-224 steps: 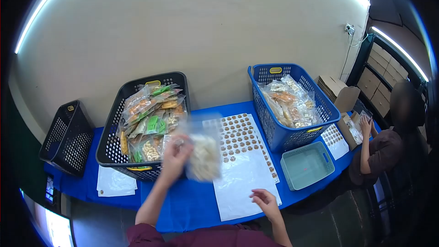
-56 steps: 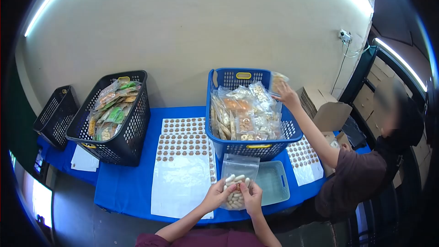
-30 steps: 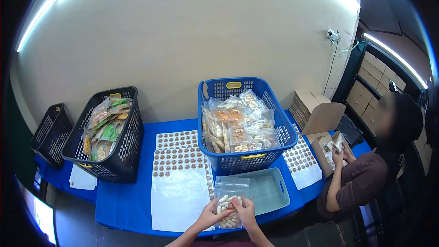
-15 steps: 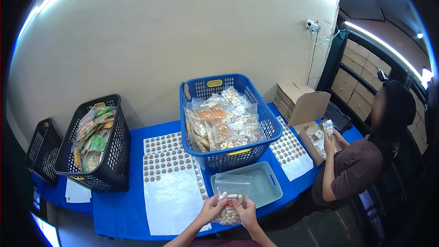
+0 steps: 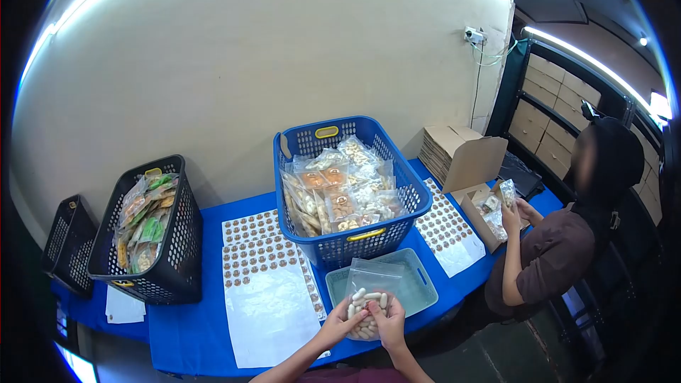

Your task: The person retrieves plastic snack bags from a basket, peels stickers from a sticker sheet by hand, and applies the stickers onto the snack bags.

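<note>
Both my hands hold a clear zip bag (image 5: 370, 274) of white, oblong, bean-like pieces, low in the middle of the head view. My left hand (image 5: 338, 326) grips its left side, and my right hand (image 5: 391, 325) grips the right. The two thumbs press on the front of the bag, where a small reddish patch shows between them. Above the pieces the top of the bag is flat and tilted slightly. Behind it on the table lies a pale green tray (image 5: 420, 296). Sticker sheets (image 5: 266, 315) with round brown labels lie to the left.
A blue basket (image 5: 340, 245) of filled bags stands behind the tray. Dark baskets (image 5: 186, 241) stand left. Another sticker sheet (image 5: 454, 252) lies right. A co-worker (image 5: 557, 255) at the right holds a small bag over a cardboard box (image 5: 482, 223).
The bag and both hands have shifted slightly right and up, and the bag leans more. My thumbs now cover most of the label seen before. The view has shifted a little.
</note>
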A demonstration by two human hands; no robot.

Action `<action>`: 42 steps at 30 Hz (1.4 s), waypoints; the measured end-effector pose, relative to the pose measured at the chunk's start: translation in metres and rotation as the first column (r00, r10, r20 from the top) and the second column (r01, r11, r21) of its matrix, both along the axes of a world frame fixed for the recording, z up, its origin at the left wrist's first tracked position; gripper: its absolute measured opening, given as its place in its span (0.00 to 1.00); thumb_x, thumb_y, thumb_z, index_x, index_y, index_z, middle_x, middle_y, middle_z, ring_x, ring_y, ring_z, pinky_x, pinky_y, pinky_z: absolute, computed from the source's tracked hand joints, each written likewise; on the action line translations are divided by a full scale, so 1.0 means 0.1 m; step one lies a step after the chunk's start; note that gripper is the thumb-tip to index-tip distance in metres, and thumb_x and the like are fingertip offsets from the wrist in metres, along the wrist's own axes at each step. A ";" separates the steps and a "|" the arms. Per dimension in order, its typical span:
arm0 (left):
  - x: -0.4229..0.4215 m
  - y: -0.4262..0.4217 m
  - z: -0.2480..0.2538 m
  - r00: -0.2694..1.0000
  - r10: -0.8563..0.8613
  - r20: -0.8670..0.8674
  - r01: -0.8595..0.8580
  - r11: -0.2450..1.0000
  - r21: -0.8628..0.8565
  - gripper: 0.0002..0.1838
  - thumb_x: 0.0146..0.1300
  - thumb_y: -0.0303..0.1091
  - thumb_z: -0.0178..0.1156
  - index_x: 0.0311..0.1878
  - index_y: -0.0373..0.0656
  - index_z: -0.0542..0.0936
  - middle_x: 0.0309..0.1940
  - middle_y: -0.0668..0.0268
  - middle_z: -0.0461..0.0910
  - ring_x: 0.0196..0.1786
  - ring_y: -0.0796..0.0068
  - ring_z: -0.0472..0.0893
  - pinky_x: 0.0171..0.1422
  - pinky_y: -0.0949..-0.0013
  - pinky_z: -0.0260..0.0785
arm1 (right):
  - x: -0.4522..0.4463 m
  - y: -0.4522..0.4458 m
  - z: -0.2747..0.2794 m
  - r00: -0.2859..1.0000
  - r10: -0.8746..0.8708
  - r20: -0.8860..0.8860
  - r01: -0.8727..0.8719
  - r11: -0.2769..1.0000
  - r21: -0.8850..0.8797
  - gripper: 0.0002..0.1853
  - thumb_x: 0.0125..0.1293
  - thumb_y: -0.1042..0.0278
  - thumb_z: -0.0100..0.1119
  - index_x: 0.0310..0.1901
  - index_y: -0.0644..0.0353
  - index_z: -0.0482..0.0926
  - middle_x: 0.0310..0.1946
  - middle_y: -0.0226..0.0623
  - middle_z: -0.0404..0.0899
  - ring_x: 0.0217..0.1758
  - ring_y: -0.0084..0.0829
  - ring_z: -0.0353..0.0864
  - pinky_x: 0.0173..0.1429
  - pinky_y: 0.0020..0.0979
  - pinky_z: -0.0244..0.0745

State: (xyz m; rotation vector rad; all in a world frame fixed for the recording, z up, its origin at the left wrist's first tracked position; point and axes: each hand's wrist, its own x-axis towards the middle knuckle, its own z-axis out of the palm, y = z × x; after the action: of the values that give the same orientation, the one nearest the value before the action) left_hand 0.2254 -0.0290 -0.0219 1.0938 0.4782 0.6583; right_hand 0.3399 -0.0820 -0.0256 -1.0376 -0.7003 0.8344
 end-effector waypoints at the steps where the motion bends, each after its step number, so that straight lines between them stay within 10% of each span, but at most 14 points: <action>1: 0.00 0.01 0.01 1.000 -0.006 -0.013 0.006 1.000 0.001 0.29 0.62 0.31 0.54 0.64 0.38 0.56 0.53 0.61 0.68 0.51 0.77 0.71 0.54 0.74 0.66 | 0.00 0.00 0.00 1.000 -0.004 -0.016 0.004 1.000 -0.005 0.12 0.61 0.71 0.56 0.44 0.66 0.71 0.34 0.33 0.76 0.35 0.19 0.75 0.40 0.20 0.71; 29: -0.36 0.07 -0.28 0.998 0.063 -0.012 -0.064 0.987 -0.150 0.24 0.66 0.34 0.47 0.63 0.40 0.54 0.50 0.60 0.70 0.49 0.75 0.74 0.51 0.73 0.68 | -0.02 0.04 0.01 0.898 0.396 -0.192 -0.427 0.888 -0.167 0.18 0.60 0.76 0.55 0.51 0.66 0.66 0.42 0.35 0.74 0.43 0.21 0.75 0.46 0.22 0.71; 42: -0.20 -0.05 -0.31 0.958 0.251 -0.137 -0.246 0.968 0.053 0.18 0.64 0.38 0.52 0.52 0.36 0.70 0.43 0.65 0.75 0.44 0.82 0.73 0.48 0.77 0.66 | -0.09 0.01 -0.12 0.955 0.259 -0.142 -0.277 0.953 -0.122 0.09 0.60 0.74 0.55 0.41 0.65 0.74 0.35 0.33 0.77 0.36 0.20 0.77 0.40 0.21 0.73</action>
State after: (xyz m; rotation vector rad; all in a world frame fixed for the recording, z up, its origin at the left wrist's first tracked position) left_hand 0.2051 -0.0341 -0.0524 1.1294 0.7386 0.8146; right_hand 0.3311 -0.0805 -0.0379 -1.0191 -0.6931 1.1895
